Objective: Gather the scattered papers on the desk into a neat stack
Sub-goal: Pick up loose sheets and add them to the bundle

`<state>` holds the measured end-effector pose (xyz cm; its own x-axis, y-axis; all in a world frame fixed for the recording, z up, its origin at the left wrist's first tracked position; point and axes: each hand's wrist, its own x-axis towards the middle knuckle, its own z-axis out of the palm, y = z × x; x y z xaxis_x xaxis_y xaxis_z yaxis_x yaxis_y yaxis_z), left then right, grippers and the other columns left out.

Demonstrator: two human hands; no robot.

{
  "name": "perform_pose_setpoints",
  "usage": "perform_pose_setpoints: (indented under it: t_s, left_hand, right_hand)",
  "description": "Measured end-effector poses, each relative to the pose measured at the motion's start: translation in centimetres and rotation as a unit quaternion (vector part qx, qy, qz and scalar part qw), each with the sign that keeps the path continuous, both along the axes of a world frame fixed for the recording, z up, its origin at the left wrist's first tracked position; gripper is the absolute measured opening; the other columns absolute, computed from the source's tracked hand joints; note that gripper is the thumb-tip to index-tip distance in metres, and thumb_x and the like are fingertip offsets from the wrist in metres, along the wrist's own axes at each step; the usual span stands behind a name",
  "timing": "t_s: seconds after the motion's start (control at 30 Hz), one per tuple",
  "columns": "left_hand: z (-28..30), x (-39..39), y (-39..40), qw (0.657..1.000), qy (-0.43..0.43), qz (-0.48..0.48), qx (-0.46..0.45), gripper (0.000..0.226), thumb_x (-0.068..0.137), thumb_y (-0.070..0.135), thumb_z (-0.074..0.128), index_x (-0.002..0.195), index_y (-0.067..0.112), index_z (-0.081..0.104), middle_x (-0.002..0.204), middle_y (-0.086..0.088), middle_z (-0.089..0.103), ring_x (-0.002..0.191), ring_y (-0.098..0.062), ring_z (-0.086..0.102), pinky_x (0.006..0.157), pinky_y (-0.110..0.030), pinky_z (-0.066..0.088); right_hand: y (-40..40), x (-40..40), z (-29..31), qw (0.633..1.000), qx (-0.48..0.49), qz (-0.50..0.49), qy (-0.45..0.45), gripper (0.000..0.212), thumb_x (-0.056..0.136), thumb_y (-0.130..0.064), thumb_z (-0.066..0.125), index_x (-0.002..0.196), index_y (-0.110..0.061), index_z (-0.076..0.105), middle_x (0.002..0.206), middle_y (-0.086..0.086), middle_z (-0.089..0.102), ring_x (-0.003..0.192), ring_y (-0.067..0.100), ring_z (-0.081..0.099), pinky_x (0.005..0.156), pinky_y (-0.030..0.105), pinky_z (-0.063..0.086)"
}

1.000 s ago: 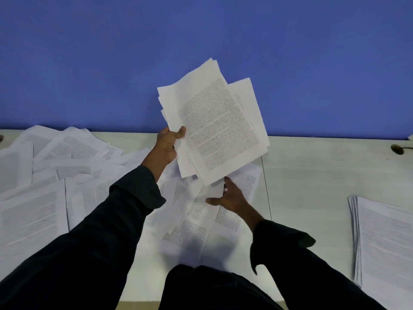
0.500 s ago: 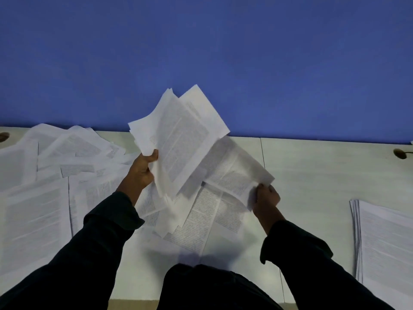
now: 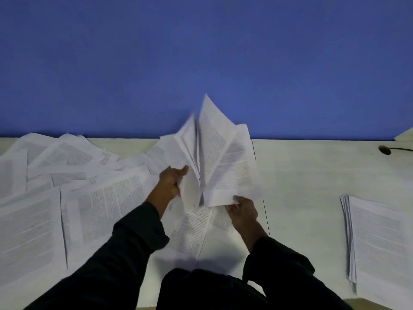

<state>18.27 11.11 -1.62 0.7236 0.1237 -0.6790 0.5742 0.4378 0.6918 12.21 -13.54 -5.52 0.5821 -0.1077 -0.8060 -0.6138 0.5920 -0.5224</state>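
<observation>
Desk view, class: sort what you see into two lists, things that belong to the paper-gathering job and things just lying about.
Part of the job:
- bundle of sheets held by left hand and right hand
- scattered papers on the desk
- finished stack, right side

Just lying about:
- small dark object near the wall
- blue wall

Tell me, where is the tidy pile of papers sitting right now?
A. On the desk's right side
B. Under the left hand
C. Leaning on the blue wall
A: the squared-up stack lies on the desk's right side, apart from both hands.
</observation>
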Motion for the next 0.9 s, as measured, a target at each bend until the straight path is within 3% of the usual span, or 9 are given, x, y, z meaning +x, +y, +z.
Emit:
perform_pose_setpoints:
  t_s: [0.07, 0.13, 0.3, 0.4, 0.5, 0.63, 0.7, 0.77, 0.9]
  left_hand:
    - [-0.8, -1.5, -2.0, 0.990, 0.049, -0.038, 0.128, 0.061, 0.085, 0.029, 0.080, 0.134, -0.001, 0.057, 0.137, -0.008, 0.059, 0.123, -0.028, 0.056, 0.105, -0.035, 0.045]
    - [-2.0, -2.9, -2.7, 0.984, 0.077, -0.001, 0.159, 0.034, 0.088, 0.013, 0.078, 0.117, 0.004, 0.062, 0.120, -0.005, 0.064, 0.109, -0.026, 0.060, 0.093, -0.029, 0.047]
    - [-3.4, -4.2, -1.9, 0.975, 0.090, -0.023, 0.203, 0.040, 0.083, 0.005, 0.080, 0.120, 0.000, 0.068, 0.126, -0.015, 0.069, 0.113, -0.032, 0.065, 0.101, -0.042, 0.053]
    - [-3.2, -4.1, -1.3, 0.973, 0.087, -0.046, 0.207, 0.040, 0.084, 0.003, 0.080, 0.122, -0.002, 0.067, 0.122, -0.012, 0.068, 0.110, -0.030, 0.064, 0.097, -0.036, 0.052]
    - [-3.4, -4.3, -0.9, 0.973, 0.102, -0.060, 0.199, 0.043, 0.079, 0.006, 0.085, 0.116, -0.003, 0.067, 0.118, -0.013, 0.069, 0.103, -0.031, 0.066, 0.094, -0.044, 0.055]
    - [-2.5, -4.1, -0.4, 0.935, 0.080, -0.070, 0.338, 0.044, 0.077, 0.013, 0.086, 0.112, 0.002, 0.061, 0.115, -0.013, 0.068, 0.105, -0.032, 0.066, 0.094, -0.045, 0.057]
    - [-2.1, -3.8, 0.1, 0.915, 0.042, -0.095, 0.389, 0.040, 0.082, 0.014, 0.082, 0.114, 0.004, 0.060, 0.121, -0.014, 0.067, 0.111, -0.033, 0.065, 0.099, -0.045, 0.053]
    - [-1.6, -3.5, 0.6, 0.899, 0.021, -0.132, 0.417, 0.035, 0.087, 0.014, 0.078, 0.116, 0.006, 0.060, 0.125, -0.014, 0.067, 0.112, -0.034, 0.064, 0.100, -0.047, 0.053]
    - [-0.9, -3.3, 1.4, 0.894, 0.014, -0.178, 0.412, 0.033, 0.092, 0.009, 0.072, 0.123, 0.007, 0.061, 0.131, -0.013, 0.065, 0.113, -0.034, 0.063, 0.097, -0.048, 0.055]
  right_hand:
    - [1.2, -1.6, 1.0, 0.998, 0.049, 0.004, 0.025, 0.010, 0.088, 0.011, 0.060, 0.095, 0.003, 0.060, 0.081, 0.021, 0.076, 0.096, 0.043, 0.071, 0.073, 0.044, 0.065]
    - [1.3, -3.0, 1.5, 0.997, 0.039, 0.058, 0.018, 0.011, 0.084, 0.017, 0.060, 0.090, 0.007, 0.060, 0.097, 0.034, 0.066, 0.102, 0.056, 0.068, 0.086, 0.057, 0.061]
    - [-1.6, -3.9, 2.0, 0.990, -0.019, 0.127, -0.051, 0.017, 0.076, 0.001, 0.067, 0.092, 0.001, 0.063, 0.104, 0.021, 0.063, 0.101, 0.041, 0.066, 0.101, 0.059, 0.053]
    - [-3.6, -2.7, 2.1, 0.990, -0.103, 0.065, -0.067, 0.040, 0.077, -0.022, 0.077, 0.113, -0.008, 0.068, 0.108, 0.013, 0.067, 0.099, 0.035, 0.064, 0.088, 0.051, 0.059]
    - [-4.4, -1.6, 1.5, 0.983, -0.181, 0.013, -0.012, 0.013, 0.097, -0.016, 0.068, 0.105, -0.007, 0.071, 0.097, 0.013, 0.069, 0.087, 0.035, 0.061, 0.066, 0.034, 0.055]
    - [-4.3, -1.3, 0.8, 0.931, -0.341, 0.127, -0.018, 0.014, 0.092, -0.015, 0.073, 0.105, -0.010, 0.077, 0.097, 0.012, 0.074, 0.085, 0.032, 0.067, 0.059, 0.032, 0.060]
    - [-4.5, -1.6, 1.0, 0.878, -0.437, 0.194, -0.023, 0.017, 0.090, -0.019, 0.074, 0.106, -0.014, 0.078, 0.092, 0.007, 0.077, 0.087, 0.032, 0.070, 0.069, 0.035, 0.060]
    - [-4.7, -1.8, 1.4, 0.831, -0.511, 0.219, -0.019, 0.015, 0.091, -0.022, 0.073, 0.105, -0.020, 0.076, 0.095, 0.003, 0.079, 0.095, 0.032, 0.070, 0.075, 0.031, 0.050]
    - [-5.1, -1.4, 1.6, 0.799, -0.561, 0.213, -0.033, 0.012, 0.093, -0.019, 0.069, 0.103, -0.022, 0.076, 0.100, 0.003, 0.079, 0.100, 0.034, 0.069, 0.074, 0.029, 0.042]
